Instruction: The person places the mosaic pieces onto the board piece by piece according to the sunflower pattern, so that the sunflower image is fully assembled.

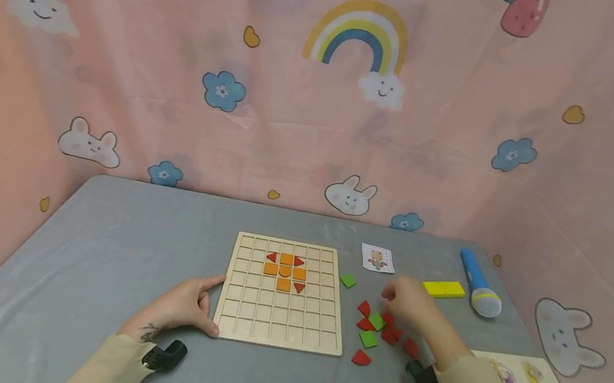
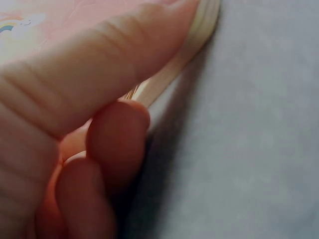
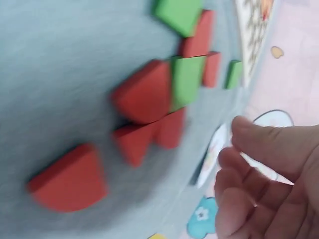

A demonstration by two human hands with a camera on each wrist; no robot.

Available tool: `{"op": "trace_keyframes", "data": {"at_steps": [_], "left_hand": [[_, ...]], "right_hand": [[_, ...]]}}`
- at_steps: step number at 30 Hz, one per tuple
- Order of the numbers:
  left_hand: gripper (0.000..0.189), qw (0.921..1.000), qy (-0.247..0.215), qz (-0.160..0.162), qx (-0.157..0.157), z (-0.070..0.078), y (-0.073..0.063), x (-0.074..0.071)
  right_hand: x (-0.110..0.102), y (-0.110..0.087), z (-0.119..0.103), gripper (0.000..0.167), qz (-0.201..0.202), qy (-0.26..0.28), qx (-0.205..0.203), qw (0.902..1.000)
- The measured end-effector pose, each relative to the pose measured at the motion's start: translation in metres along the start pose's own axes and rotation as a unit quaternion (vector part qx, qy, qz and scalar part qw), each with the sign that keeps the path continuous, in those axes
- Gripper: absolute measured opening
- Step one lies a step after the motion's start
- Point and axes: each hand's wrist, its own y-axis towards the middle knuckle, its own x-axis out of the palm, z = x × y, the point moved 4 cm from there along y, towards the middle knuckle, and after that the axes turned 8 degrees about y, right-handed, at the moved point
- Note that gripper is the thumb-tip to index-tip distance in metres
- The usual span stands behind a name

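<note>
The pale wooden square board with a grid of cells [image 1: 250, 314] lay flat before you, a little right of the middle of the bench. In its upper part you had four orange square tiles [image 1: 287, 259] in a cross around one orange round tile [image 1: 285, 271], and three small red triangle tiles [image 1: 298, 288] at its corners. The fourth corner, at the lower left, had no tile, and the rows below were bare. So I judge that the upper figure lacked perhaps one tile, and that much of the lower part was left.

Your left hand [image 1: 178, 308] touched the board's left edge with thumb and forefinger spread, so this grip was not closed around it. Your right hand [image 1: 412, 301] hung over the loose pieces, fingers loosely bent, and I saw nothing in its grip. Under and beside it were scattered red wooden pieces [image 1: 361, 357] and green square tiles [image 1: 368, 339], one green tile near the board. Behind them lay a small white printed card [image 1: 377, 258], too small to read surely.

The bench [image 1: 158, 242] had a grey cover. At its right were a yellow flat block [image 1: 443, 289], a blue toy microphone [image 1: 474, 277] and a picture puzzle board [image 1: 515, 363]. A pink cloth with rainbows and rabbits [image 1: 289, 150] closed the space behind.
</note>
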Motion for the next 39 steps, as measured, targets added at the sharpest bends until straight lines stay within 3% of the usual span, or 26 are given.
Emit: {"op": "trace_keyframes", "data": {"at_steps": [7,14,19,24,28,32,36,39], "left_hand": [[0.111,1.0,0.009,0.002,0.001,-0.002,0.0,0.0],[0.111,1.0,0.007,0.004,-0.004,-0.001,0.0,-0.001],[0.111,0.9999,0.008,0.004,-0.006,-0.002,0.0,-0.001],[0.112,0.9999,0.013,0.006,-0.009,-0.002,0.001,-0.001],[0.112,0.9999,0.013,0.009,-0.006,-0.002,0.001,-0.001],[0.112,0.9999,0.012,0.009,-0.008,-0.001,0.001,-0.001],[0.112,0.9997,0.016,0.011,-0.013,-0.001,0.001,-0.001],[0.111,0.9997,0.014,0.011,-0.015,-0.001,0.0,-0.001]], "right_hand": [[0.002,-0.022,0.016,0.013,-0.018,-0.06,0.05,0.9968],[0.009,-0.029,0.018,0.015,-0.013,-0.09,0.046,0.9948],[0.01,-0.026,0.022,0.014,-0.019,-0.069,0.049,0.9963],[0.005,-0.022,0.022,0.007,-0.041,0.015,0.047,0.9979],[-0.003,-0.013,0.003,0.008,-0.015,0.087,0.014,0.996],[-0.004,0.0,-0.035,0.007,0.017,0.119,-0.053,0.9913],[0.009,0.015,-0.083,0.007,0.021,0.114,-0.151,0.9817],[0.027,0.024,-0.116,0.008,0.002,0.093,-0.204,0.9745]]}}
